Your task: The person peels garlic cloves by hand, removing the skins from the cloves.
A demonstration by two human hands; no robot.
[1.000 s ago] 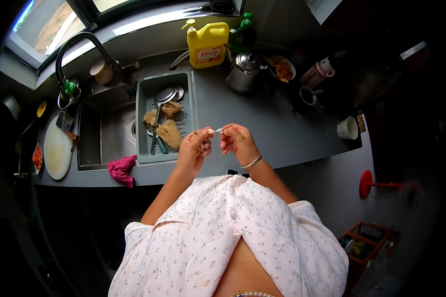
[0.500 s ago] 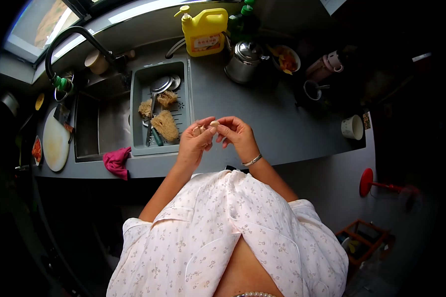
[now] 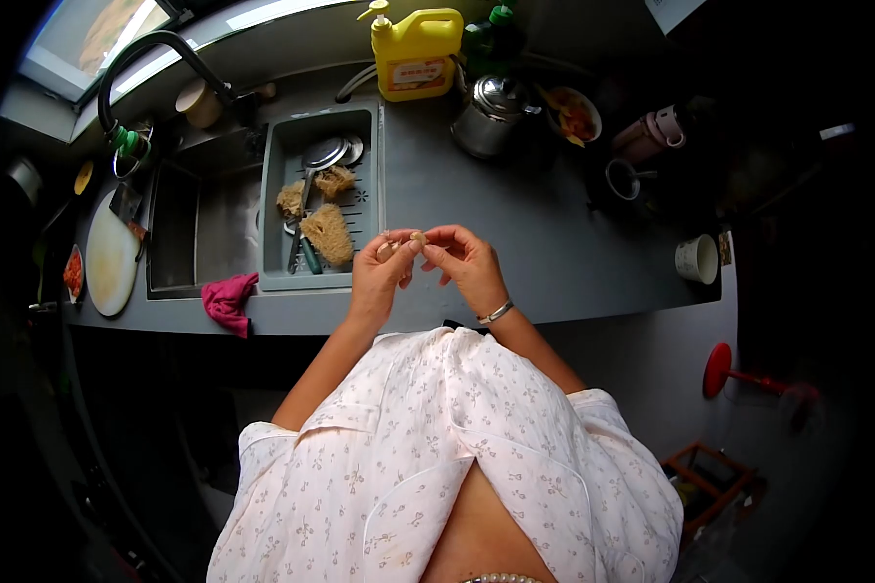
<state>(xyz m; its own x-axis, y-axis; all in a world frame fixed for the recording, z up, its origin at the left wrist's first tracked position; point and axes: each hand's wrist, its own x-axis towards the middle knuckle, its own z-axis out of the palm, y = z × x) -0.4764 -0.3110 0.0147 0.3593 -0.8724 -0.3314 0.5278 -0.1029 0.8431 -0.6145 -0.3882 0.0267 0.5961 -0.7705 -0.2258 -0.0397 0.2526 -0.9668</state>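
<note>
Apparently mid-picking, you had your left hand (image 3: 371,277) and right hand (image 3: 474,276) both pinching a small pale piece (image 3: 417,237) over the counter (image 3: 535,248), beside the tray (image 3: 306,283), the next move seemingly calling for a steady left hold.

A small pale piece (image 3: 417,237) was pinched at the fingertips of the left hand (image 3: 375,275), above the grey counter (image 3: 540,238). The fingertips of the right hand (image 3: 472,275) were set close against it; whether it was also gripped there could not be told. To the left, brown scrubbing pads (image 3: 328,234) were held in a tray (image 3: 306,283) placed at the right of the sink (image 3: 226,243). A pink cloth (image 3: 227,303) was draped over the near edge. Farther off, a yellow jug (image 3: 416,49) and a metal pot (image 3: 484,126) were seen.
</note>
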